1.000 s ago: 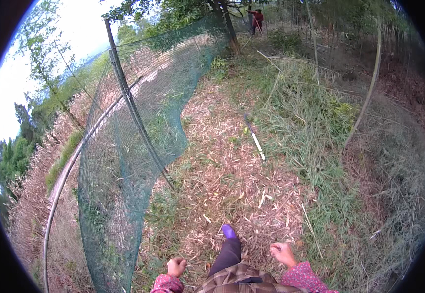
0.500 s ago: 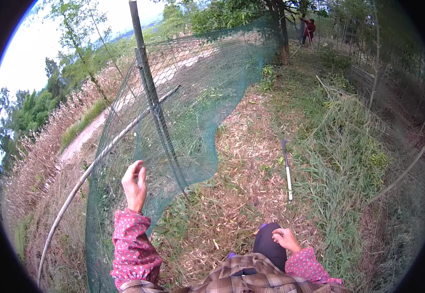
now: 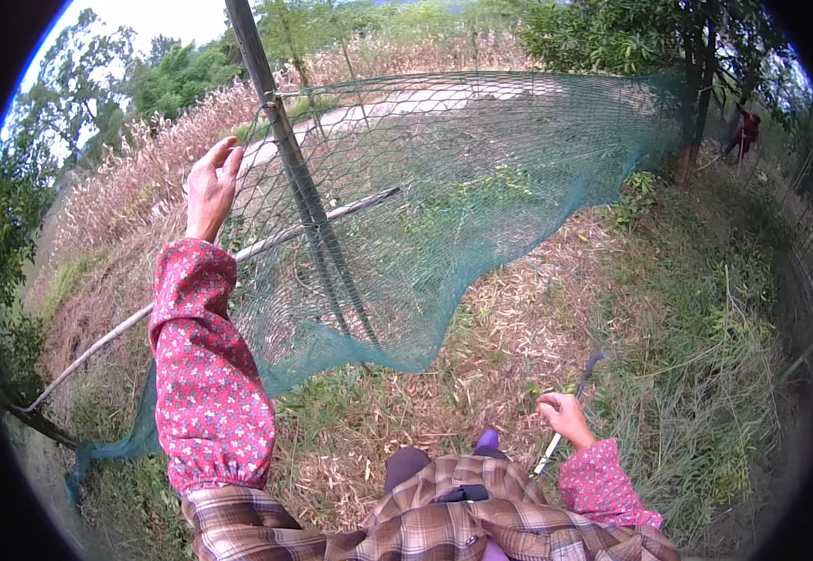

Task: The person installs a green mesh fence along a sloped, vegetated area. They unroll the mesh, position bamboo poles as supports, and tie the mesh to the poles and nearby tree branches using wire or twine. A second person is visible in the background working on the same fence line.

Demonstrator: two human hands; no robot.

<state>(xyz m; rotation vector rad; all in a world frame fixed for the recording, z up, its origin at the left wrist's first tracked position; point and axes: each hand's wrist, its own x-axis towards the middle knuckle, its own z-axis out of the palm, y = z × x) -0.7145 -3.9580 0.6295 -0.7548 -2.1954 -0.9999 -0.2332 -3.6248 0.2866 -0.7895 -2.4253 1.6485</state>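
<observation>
My left hand (image 3: 208,194) is raised at the left edge of a green mesh net (image 3: 444,252), its fingers and thumb bent together at the strands. The net hangs along a slanting wooden post (image 3: 285,140), just right of that hand. Low in front of my body is my right hand (image 3: 567,418), closed with fingertips pressed to the thumb; I cannot make out what, if anything, is in it. Behind it on the ground lies a tool with a white handle (image 3: 546,455) and a dark, narrow head (image 3: 592,361), partly hidden by the hand.
A long pole (image 3: 98,348) slants behind the net. Dry leaves (image 3: 537,299) cover the ground ahead, with tall grass (image 3: 705,374) on the right. Trees (image 3: 701,84) stand at the far right, near another person in dark red (image 3: 745,131). Dry stalks (image 3: 135,178) grow beyond.
My view has turned left. My left hand has risen and reached out to the net's edge near the post. The right hand stays low and closed, now in front of the tool.
</observation>
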